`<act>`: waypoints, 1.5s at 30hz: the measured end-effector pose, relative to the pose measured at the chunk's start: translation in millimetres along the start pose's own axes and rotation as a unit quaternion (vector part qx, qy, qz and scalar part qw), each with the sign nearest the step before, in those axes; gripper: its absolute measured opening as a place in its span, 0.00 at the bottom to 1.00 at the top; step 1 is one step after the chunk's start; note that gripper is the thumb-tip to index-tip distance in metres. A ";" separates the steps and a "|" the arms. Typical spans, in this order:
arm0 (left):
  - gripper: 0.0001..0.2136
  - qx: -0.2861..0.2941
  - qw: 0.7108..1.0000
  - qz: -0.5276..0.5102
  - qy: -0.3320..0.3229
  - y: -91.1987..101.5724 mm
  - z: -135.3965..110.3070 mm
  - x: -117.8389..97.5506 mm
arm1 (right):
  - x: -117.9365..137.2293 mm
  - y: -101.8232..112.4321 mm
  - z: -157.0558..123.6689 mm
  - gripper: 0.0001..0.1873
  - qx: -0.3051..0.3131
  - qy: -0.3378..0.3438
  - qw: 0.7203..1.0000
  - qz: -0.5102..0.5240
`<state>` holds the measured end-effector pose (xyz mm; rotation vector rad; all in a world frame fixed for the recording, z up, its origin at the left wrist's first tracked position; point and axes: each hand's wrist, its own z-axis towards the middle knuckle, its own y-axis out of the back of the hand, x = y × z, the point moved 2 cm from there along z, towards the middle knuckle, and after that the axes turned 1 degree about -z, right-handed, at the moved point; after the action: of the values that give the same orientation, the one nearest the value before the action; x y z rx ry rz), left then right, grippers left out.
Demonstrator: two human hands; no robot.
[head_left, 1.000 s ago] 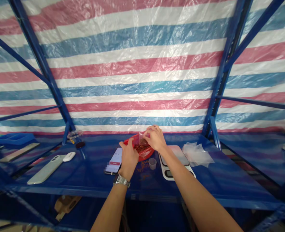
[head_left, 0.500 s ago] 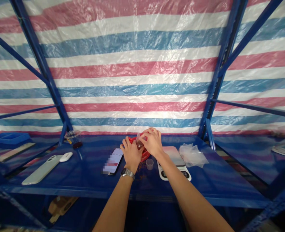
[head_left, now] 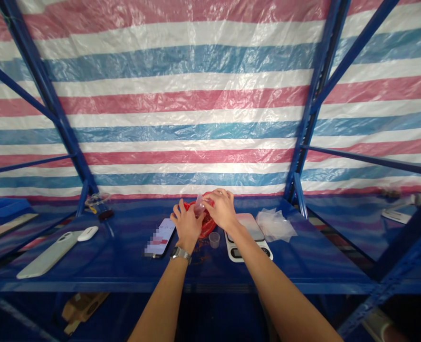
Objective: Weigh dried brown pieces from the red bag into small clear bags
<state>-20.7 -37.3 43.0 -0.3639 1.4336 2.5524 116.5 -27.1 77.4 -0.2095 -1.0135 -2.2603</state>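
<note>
A small clear plastic bag [head_left: 198, 205] stands upright between my two hands, over an open red plastic bag [head_left: 207, 229] with brownish bits inside. My left hand [head_left: 187, 222], with a metal watch on the wrist, pinches the clear bag between thumb and finger while its other fingers spread. From the other side my right hand [head_left: 220, 209] has thumb and fingertips closed on the bag's upper part. Close in front of the red bag sits a small clear plastic cup [head_left: 214, 240]. A white kitchen scale [head_left: 234, 252] is partly covered by my right forearm.
Clear plastic bags [head_left: 276, 225] lie right of the scale. Left of my hands are a lit phone [head_left: 162, 237], a pale phone [head_left: 50, 256], a white earbud case [head_left: 88, 233] and a plastic cup with dark liquid [head_left: 105, 213]. Blue shelf posts [head_left: 299, 166] flank the blue shelf.
The view has shifted slightly right. The clear bag, which showed something brown in it half a second ago, now looks pale and mostly see-through. Both hands stay at it.
</note>
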 end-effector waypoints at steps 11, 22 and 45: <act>0.16 0.000 0.998 0.023 -0.058 6.6 -0.8 -1.4 | -2.1 6.1 -5.5 0.08 0.006 -0.023 1.000 -0.009; 0.32 -0.120 0.988 -0.018 -0.097 38.3 -20.2 -17.3 | -38.2 47.5 -9.3 0.23 -0.140 -0.118 0.983 0.007; 0.08 -0.181 0.750 -0.175 -0.612 29.6 -188.9 -136.8 | -176.7 97.5 -105.4 0.26 0.210 -0.114 0.935 -0.260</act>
<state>123.6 -220.7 13.8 0.8057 0.3065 1.9181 326.1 -63.7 -3.7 -0.0149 -1.8260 -2.4329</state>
